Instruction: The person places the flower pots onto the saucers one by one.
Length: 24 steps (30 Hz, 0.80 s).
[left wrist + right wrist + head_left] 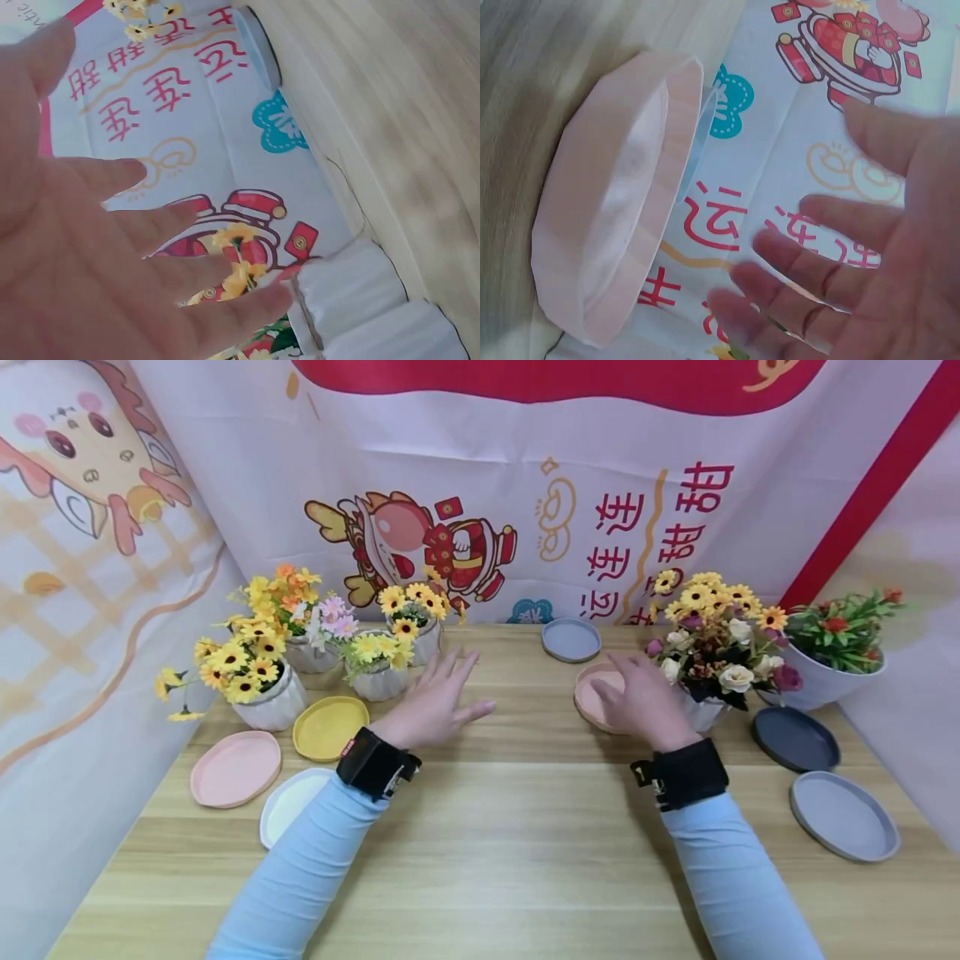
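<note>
My left hand (433, 706) is held over the wood table with its fingers spread, just right of a white pot of yellow flowers (378, 660). In the left wrist view its palm and straight fingers hold nothing, and white pots (352, 292) show past the fingertips. Over at the right, my right hand (648, 700) overlaps a pink saucer (588, 697) in the head view. The right wrist view shows that saucer (592, 187) on the table, with a gap between it and the loosely extended fingers. Beyond it lies a grey-blue saucer (572, 640).
On the left stand several flower pots (273, 702), with yellow (330, 728), pink (236, 768) and white (288, 802) saucers before them. A rose arrangement (720, 652), a red-flowered plant (836, 635), a black saucer (795, 739) and a grey saucer (845, 816) are at right. A printed cloth (480, 452) hangs behind.
</note>
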Each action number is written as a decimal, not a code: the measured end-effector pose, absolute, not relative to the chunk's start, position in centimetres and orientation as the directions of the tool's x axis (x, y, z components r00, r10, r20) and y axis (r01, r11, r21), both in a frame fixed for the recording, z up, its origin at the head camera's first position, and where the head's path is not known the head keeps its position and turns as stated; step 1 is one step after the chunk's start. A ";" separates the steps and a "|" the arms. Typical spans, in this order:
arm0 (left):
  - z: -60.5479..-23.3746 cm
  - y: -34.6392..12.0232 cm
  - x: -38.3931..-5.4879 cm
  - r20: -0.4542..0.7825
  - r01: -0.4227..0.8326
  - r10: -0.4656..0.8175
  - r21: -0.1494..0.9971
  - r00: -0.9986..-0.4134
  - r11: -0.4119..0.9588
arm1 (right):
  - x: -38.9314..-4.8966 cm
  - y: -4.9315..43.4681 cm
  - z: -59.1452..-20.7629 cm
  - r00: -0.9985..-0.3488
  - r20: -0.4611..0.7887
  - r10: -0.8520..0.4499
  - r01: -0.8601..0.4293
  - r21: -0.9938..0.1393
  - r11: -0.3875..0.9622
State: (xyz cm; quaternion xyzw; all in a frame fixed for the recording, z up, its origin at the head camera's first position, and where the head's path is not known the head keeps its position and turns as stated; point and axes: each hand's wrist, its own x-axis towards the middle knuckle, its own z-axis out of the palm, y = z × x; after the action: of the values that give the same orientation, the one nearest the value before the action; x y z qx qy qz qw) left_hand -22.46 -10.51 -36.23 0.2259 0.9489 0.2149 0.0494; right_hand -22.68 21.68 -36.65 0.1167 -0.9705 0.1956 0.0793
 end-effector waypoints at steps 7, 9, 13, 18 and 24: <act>-35.8 -9.8 -22.3 0.090 0.427 0.448 0.512 -0.890 0.746 | -22.2 22.4 -36.2 -0.993 0.119 -0.024 -0.066 -0.358 0.932; -36.0 -9.5 -22.2 0.107 0.428 0.440 0.511 -0.892 0.745 | -22.1 22.5 -36.5 -0.998 0.070 0.001 -0.020 -0.307 0.952; -36.7 -9.0 -22.1 0.152 0.419 0.403 0.521 -0.903 0.744 | -22.0 22.5 -37.5 -0.999 0.030 0.039 0.033 -0.193 0.981; -37.5 -8.8 -22.2 0.140 0.377 0.363 0.553 -0.921 0.743 | -21.9 22.5 -38.6 -0.994 -0.002 0.105 0.104 -0.195 0.975; -38.0 -8.8 -22.3 0.060 0.322 0.356 0.587 -0.932 0.743 | -21.8 22.6 -39.2 -0.990 -0.033 0.135 0.139 -0.222 0.965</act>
State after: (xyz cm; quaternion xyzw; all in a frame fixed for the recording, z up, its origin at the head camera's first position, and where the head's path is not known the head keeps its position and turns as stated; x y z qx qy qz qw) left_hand -22.27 -8.84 -38.04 0.1818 0.9330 0.3092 0.0278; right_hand -21.81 22.64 -39.25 -0.0689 -0.9912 0.1125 -0.0089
